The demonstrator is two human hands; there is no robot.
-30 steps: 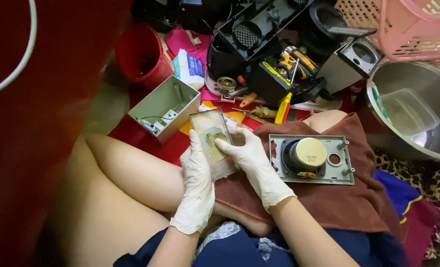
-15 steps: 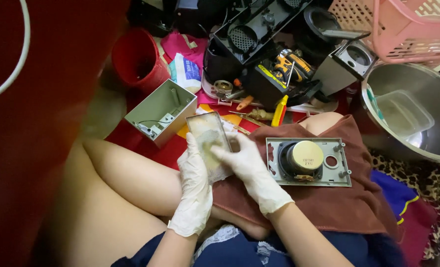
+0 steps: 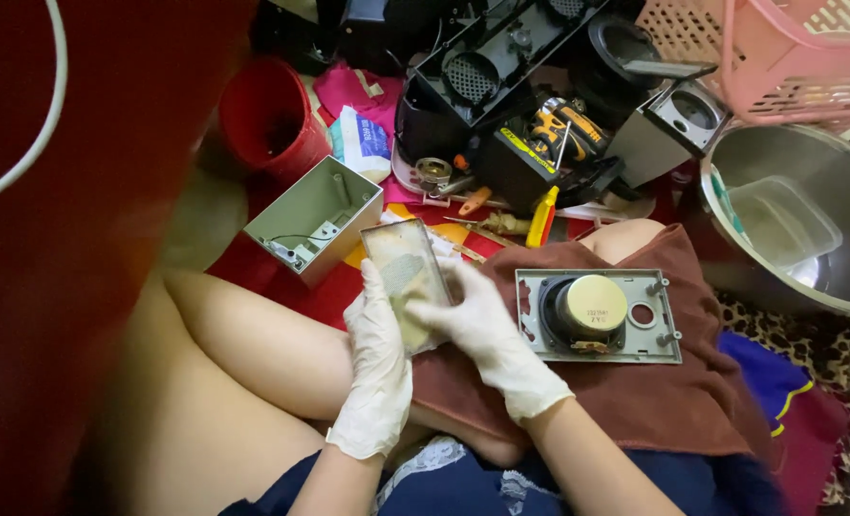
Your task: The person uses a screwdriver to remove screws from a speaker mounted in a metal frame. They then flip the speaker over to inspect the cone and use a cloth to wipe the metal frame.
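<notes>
Seen from above, near the middle: a grimy rectangular panel point(image 3: 408, 282), held up over the lap in two white-gloved hands. Left hand point(image 3: 379, 368) wrapped round the panel's near-left edge, fingers closed on it; right hand point(image 3: 487, 334) clasping the near-right edge, thumb laid across the face, likewise closed on it. Just right of the right hand, resting on a brown towel point(image 3: 654, 401) draped over the knee: a grey speaker plate point(image 3: 599, 315) with a round brass-coloured magnet on its back, close to the hand but apart from it. Just far-left of the panel, lying on its side on the red mat: an open grey box point(image 3: 315, 218) with thin wires at its mouth, its corner near the panel's far end, whether touching cannot be told. Farther left, a red bucket point(image 3: 270, 119); beside it a crumpled white packet point(image 3: 360, 141) on pink cloth. Beyond the panel, crowding the far side: a black speaker housing point(image 3: 501, 57) with round grilles, a yellow-and-black tool point(image 3: 563, 129), an orange-handled screwdriver point(image 3: 473, 201) and a yellow-handled one point(image 3: 542, 215) among small loose parts. At far right, a pink slatted basket point(image 3: 778, 48) above a steel basin point(image 3: 807, 220) holding a clear tub. Filling the left edge, a blurred red surface point(image 3: 71, 239) with a white cord point(image 3: 33, 158), blocking all behind it.
</notes>
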